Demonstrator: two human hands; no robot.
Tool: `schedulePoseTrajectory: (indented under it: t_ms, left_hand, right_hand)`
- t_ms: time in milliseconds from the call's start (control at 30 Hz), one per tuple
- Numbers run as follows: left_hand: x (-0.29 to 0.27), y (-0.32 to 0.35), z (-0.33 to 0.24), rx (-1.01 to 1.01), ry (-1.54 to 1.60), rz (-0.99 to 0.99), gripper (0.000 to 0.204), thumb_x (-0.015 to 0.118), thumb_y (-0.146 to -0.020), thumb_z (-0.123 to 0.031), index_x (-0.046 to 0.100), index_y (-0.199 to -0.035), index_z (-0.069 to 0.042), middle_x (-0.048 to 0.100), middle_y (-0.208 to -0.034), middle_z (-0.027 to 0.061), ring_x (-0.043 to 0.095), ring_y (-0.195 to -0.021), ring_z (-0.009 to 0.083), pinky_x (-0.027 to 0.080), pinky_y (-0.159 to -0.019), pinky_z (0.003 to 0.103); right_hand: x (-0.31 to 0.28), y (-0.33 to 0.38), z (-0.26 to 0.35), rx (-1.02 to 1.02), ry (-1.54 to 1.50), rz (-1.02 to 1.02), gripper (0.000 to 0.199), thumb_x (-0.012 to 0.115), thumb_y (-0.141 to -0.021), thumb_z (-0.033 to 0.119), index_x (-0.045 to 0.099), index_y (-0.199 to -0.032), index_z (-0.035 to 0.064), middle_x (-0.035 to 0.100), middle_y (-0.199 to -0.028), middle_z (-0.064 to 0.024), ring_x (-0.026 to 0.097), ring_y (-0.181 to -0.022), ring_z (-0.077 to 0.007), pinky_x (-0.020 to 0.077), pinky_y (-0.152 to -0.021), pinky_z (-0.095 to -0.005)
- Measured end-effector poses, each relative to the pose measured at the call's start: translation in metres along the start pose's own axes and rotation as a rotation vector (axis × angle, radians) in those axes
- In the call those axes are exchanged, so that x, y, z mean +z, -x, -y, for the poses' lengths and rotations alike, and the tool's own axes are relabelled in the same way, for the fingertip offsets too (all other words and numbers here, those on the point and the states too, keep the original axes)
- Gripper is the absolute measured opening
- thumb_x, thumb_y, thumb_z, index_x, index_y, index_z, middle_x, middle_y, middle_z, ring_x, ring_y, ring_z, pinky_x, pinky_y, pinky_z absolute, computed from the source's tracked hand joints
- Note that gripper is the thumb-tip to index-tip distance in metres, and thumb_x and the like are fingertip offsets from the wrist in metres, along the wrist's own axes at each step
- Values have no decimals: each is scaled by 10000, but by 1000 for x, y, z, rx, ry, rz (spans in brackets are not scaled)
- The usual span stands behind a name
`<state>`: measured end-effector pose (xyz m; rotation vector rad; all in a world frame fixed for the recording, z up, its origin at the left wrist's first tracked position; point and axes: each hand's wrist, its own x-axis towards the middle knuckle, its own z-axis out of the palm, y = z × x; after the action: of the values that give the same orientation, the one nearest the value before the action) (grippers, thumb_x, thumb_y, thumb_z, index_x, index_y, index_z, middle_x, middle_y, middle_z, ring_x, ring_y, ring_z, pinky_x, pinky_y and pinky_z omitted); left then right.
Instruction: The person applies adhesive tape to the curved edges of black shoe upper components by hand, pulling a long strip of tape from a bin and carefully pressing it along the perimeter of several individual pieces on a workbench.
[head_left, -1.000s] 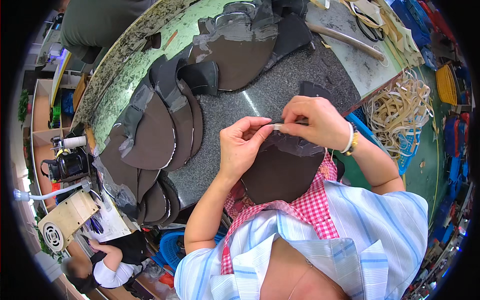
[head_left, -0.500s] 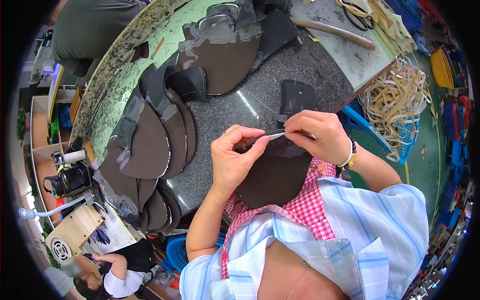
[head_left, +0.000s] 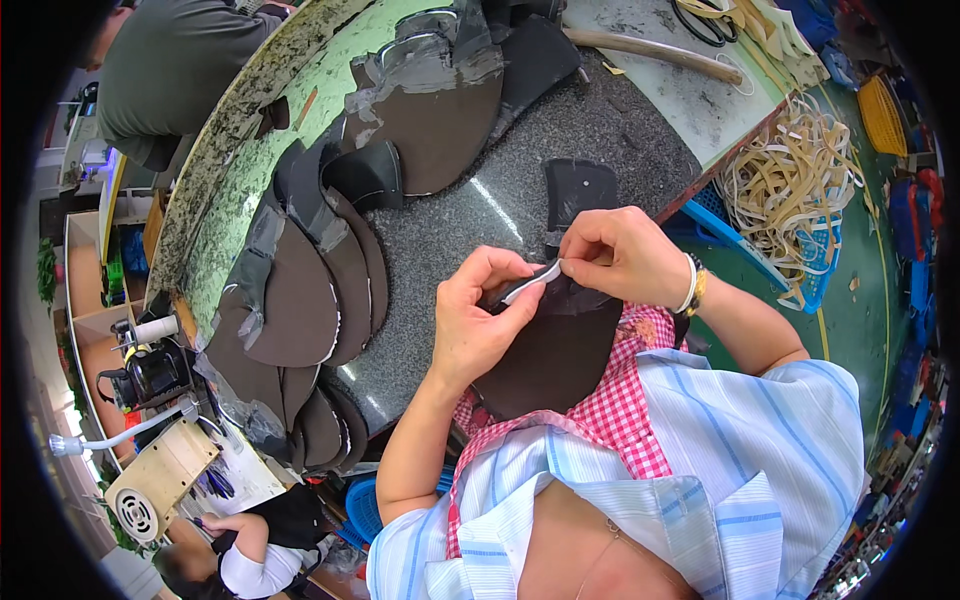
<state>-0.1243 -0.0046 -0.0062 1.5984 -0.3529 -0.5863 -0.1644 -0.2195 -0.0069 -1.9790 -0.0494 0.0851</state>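
Observation:
A dark brown, rounded flat piece [head_left: 550, 360] hangs from my hands at the table's near edge, against my checked apron. A narrow white strip [head_left: 528, 286] shows along its upper edge. My left hand [head_left: 478, 318] pinches that edge between thumb and fingers. Close beside it, my right hand [head_left: 622, 258] is closed on the strip's right end, its fingertips almost meeting the left ones. Just beyond lies a black flap [head_left: 581, 190] with a small pale dot; whether it joins the held piece is hidden by my right hand.
Similar dark pieces [head_left: 290, 300] overlap along the left of the speckled stone tabletop [head_left: 440, 265], with more at the back [head_left: 430, 130]. A wooden-handled tool [head_left: 650, 55] lies far right. Off the right edge, a blue basket [head_left: 745, 240] holds tangled beige strips. Another person [head_left: 190, 75] is far left.
More of the white strip now shows between my hands, and its face has turned up. My right hand has shifted slightly left and away from me. The whole view has moved a little.

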Motion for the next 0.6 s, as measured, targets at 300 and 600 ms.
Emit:
schedulePoseTrajectory:
  t_ms: [300,600]
  left_hand:
    - [3,11,26,1126,-976,-299,170,737,-789,-162,747,-946,-226,600,-1019,-36,530,-984,178,416,-853,381]
    - [30,3,30,603,-1347,-152,583,687,-824,-429,589,-1271,-68,561,-1298,99,517,-1194,302,273,-1078,579]
  right_hand:
    - [-27,-52,18,204,-93,764,308,762,-855,229,554,-921,12,614,-824,-48,567,-683,-75,452,-560,-241]
    - [-8,-65,7,-326,272,-118,279,778,-719,71,506,-764,29,546,-629,-88,553,-564,-253,444,-546,-321]
